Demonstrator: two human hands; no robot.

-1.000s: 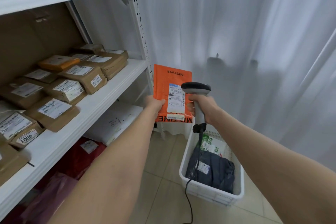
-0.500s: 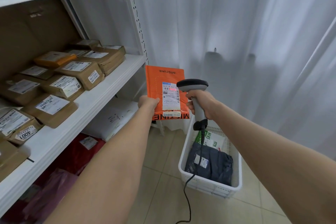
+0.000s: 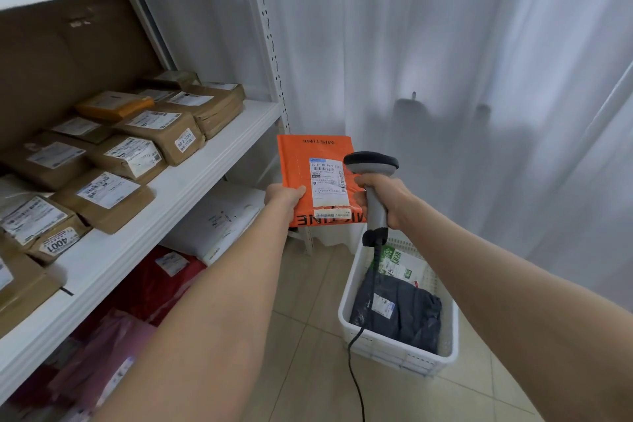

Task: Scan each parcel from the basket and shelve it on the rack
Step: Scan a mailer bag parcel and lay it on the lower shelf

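Observation:
My left hand point(image 3: 285, 195) grips the left edge of an orange parcel point(image 3: 301, 161) with a white label, held upright in front of the rack's right post. My right hand point(image 3: 383, 197) grips the handle of a grey barcode scanner point(image 3: 371, 164), whose head sits just right of the label, overlapping the parcel's right edge. Below, a white basket point(image 3: 394, 351) stands on the floor with a dark blue parcel point(image 3: 404, 313) and a green-and-white parcel point(image 3: 399, 262) inside. The white rack point(image 3: 144, 219) runs along the left.
Several brown parcels point(image 3: 137, 154) with white labels cover the middle shelf. White, red and pink bags point(image 3: 219, 219) lie on the shelf below. The scanner's black cable point(image 3: 352, 370) hangs past the basket front. A white curtain point(image 3: 445, 44) closes the back and right.
The red scan light seen on the label half a second ago is gone. The parcel and scanner have stayed close together, with only a small shift in view.

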